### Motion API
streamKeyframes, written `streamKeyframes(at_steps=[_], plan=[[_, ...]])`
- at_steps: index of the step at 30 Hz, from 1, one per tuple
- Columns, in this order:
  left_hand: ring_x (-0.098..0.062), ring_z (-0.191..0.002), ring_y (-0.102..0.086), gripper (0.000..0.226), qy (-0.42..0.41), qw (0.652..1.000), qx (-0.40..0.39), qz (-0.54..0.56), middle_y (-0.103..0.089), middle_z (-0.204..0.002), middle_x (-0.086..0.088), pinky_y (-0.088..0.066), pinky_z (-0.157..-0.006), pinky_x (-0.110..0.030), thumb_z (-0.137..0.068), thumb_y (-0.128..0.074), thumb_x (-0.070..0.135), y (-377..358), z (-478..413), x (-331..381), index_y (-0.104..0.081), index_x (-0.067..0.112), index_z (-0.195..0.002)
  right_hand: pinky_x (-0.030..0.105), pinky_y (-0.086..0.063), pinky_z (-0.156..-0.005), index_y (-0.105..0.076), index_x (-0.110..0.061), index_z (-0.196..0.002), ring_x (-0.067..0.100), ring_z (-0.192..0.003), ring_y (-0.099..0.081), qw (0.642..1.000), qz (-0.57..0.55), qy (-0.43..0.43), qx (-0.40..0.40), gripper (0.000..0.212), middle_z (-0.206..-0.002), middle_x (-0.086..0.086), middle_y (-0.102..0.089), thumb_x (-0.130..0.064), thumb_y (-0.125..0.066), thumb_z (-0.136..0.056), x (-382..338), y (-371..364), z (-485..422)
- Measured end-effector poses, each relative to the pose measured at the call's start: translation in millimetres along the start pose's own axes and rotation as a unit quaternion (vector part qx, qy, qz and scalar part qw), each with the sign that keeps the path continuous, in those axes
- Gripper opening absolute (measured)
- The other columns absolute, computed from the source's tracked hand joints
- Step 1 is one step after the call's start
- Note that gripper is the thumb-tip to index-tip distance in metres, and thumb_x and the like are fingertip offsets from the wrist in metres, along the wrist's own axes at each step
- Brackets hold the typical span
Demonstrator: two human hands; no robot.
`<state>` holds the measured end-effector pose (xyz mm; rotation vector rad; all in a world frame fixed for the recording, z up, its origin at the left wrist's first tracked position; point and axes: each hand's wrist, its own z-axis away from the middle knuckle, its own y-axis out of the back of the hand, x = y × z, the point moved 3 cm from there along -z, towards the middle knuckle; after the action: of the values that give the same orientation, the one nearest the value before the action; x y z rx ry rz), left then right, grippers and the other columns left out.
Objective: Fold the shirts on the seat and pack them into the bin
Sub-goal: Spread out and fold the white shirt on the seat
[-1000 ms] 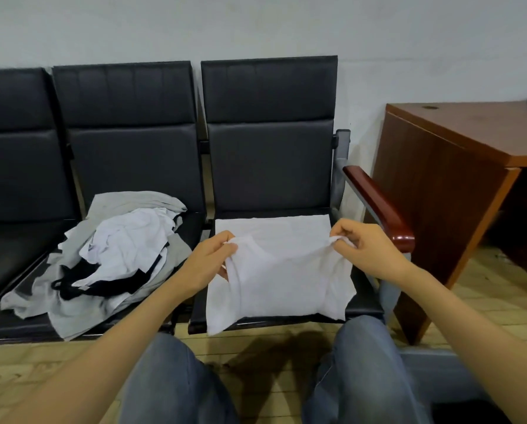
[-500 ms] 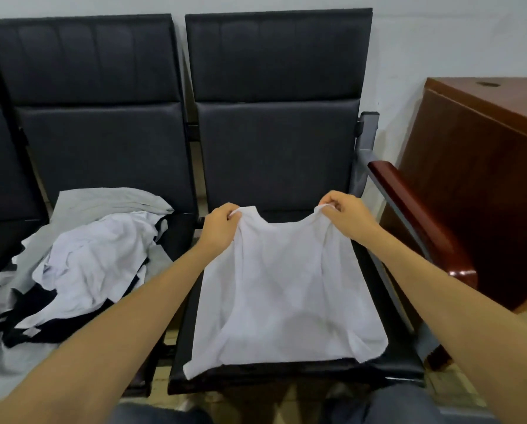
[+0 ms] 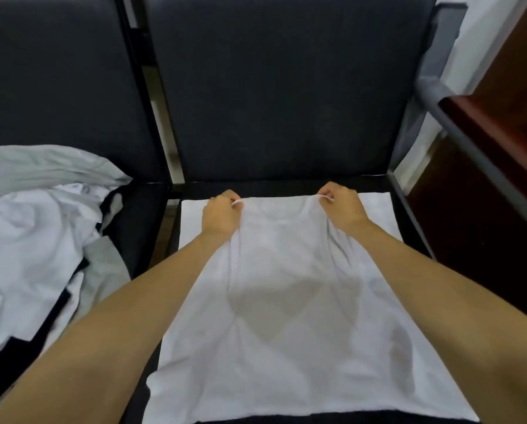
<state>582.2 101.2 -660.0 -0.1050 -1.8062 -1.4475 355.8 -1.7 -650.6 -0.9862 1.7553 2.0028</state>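
- The shirt [image 3: 286, 316] is spread over the right seat [image 3: 271, 188], from the front edge to just short of the backrest [image 3: 286, 87].
- A flat white layer is seen beneath it at both far corners; whether that layer belongs to the same shirt cannot be told.
- The far edge is pinched at 2 points. The left hand [image 3: 220, 217] holds the left end and the right hand [image 3: 343, 209] the right end, with cloth caught between thumb and curled fingers.
- The step is judged to be the squaring of this edge against the layer below, before the next fold is made.
- Even tension should be kept between the 2 hands, so that the held edge lies straight and parallel to the backrest.
- The edge should be lowered onto the far border of the white layer, not short of it and not past it.
- Creases are seen running from each pinch toward the hem; these are best pulled out before the cloth is let go, then smoothed flat with open palms.
- The side edges should be checked against the seat's sides, since a skew here would be carried into every later fold.
- The pile [image 3: 32, 246] of grey, white and black shirts on the left seat lies apart and should be left untouched for now.
- The bin is not in view.
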Motion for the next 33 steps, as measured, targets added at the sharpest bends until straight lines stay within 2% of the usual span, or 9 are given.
streamKeyframes(at_steps=[2, 4, 8, 14, 18, 23, 26, 30, 33], plan=[[-0.031, -0.105, -0.053, 0.02, -0.01, 0.999, 0.029, -0.031, -0.06, -0.109, -0.015, -0.043, -0.089, -0.038, -0.096, -0.049, 0.016, -10, -1, -8, -0.064, 0.007, -0.106, 0.027, -0.045, -0.08, -0.064, -0.008, -0.103, 0.025, -0.097, -0.059, 1.0, -0.001, 0.001, 0.03, 0.014, -0.108, 0.012, -0.063, -0.012, -0.053, -0.094, 11, -10, -4], [-0.03, -0.106, -0.051, 0.019, -0.011, 0.998, 0.053, -0.019, -0.057, -0.11, -0.015, -0.041, -0.09, -0.036, -0.094, -0.052, 0.018, -14, -1, -13, -0.062, 0.008, -0.107, 0.026, -0.044, -0.083, -0.063, -0.006, -0.104, 0.027, -0.101, -0.058, 0.999, -0.008, 0.003, 0.054, 0.014, -0.113, 0.014, -0.057, -0.012, -0.058, -0.092, 17, -17, -5], [-0.029, -0.111, -0.05, 0.031, -0.001, 0.999, 0.038, 0.012, -0.05, -0.122, -0.016, -0.039, -0.093, -0.032, -0.094, -0.057, 0.02, -8, 5, -10, -0.052, 0.004, -0.12, 0.025, -0.04, -0.09, -0.055, -0.007, -0.118, 0.027, -0.111, -0.053, 0.998, -0.023, -0.015, 0.052, 0.028, -0.125, 0.014, -0.048, -0.015, -0.061, -0.092, 16, -12, -4], [-0.025, -0.119, -0.044, 0.026, -0.157, 0.984, -0.024, -0.084, -0.048, -0.13, -0.01, -0.037, -0.099, -0.029, -0.095, -0.054, 0.018, 6, 89, 19, -0.057, 0.009, -0.12, 0.019, -0.034, -0.091, -0.054, -0.006, -0.122, 0.026, -0.115, -0.05, 0.998, -0.031, 0.004, 0.049, 0.027, -0.125, 0.013, -0.051, -0.011, -0.053, -0.095, 8, 18, 65], [-0.023, -0.119, -0.045, 0.026, -0.203, 0.972, -0.087, -0.08, -0.049, -0.131, -0.007, -0.035, -0.097, -0.027, -0.097, -0.05, 0.018, 4, 172, 35, -0.059, 0.009, -0.12, 0.021, -0.037, -0.089, -0.059, -0.006, -0.116, 0.024, -0.11, -0.053, 0.999, -0.023, 0.006, 0.045, 0.023, -0.116, 0.01, -0.054, -0.007, -0.055, -0.093, 21, 46, 139], [-0.018, -0.125, -0.041, 0.034, -0.198, 0.969, -0.128, -0.069, -0.043, -0.139, -0.002, -0.029, -0.102, -0.021, -0.1, -0.043, 0.022, -5, 244, 48, -0.053, 0.012, -0.131, 0.02, -0.034, -0.088, -0.061, -0.002, -0.111, 0.027, -0.11, -0.054, 1.0, -0.012, -0.007, 0.021, 0.022, -0.111, 0.011, -0.056, -0.008, -0.062, -0.09, 51, 66, 226], [-0.016, -0.134, -0.032, 0.039, -0.184, 0.968, -0.155, -0.069, -0.034, -0.148, 0.0, -0.021, -0.108, -0.019, -0.102, -0.037, 0.024, -15, 267, 55, -0.043, 0.016, -0.14, 0.022, -0.033, -0.094, -0.057, -0.009, -0.119, 0.025, -0.12, -0.045, 0.999, -0.009, -0.048, -0.015, 0.037, -0.121, 0.009, -0.051, -0.023, -0.069, -0.086, 65, 73, 261], [-0.017, -0.14, -0.022, 0.044, -0.159, 0.966, -0.184, -0.089, -0.025, -0.155, -0.002, -0.013, -0.116, -0.027, -0.103, -0.035, 0.029, -30, 287, 57, -0.035, 0.019, -0.145, 0.03, -0.034, -0.102, -0.046, -0.017, -0.127, 0.021, -0.126, -0.032, 0.997, 0.042, -0.032, -0.061, 0.067, -0.131, 0.003, -0.041, -0.036, -0.08, -0.073, 79, 75, 294], [-0.016, -0.141, -0.02, 0.045, -0.148, 0.968, -0.184, -0.085, -0.025, -0.154, -0.001, -0.009, -0.117, -0.033, -0.102, -0.037, 0.031, -37, 291, 51, -0.034, 0.019, -0.146, 0.025, -0.033, -0.096, -0.046, -0.013, -0.122, 0.022, -0.12, -0.036, 0.993, 0.107, -0.006, -0.051, 0.06, -0.124, 0.004, -0.044, -0.031, -0.079, -0.075, 87, 77, 298]])
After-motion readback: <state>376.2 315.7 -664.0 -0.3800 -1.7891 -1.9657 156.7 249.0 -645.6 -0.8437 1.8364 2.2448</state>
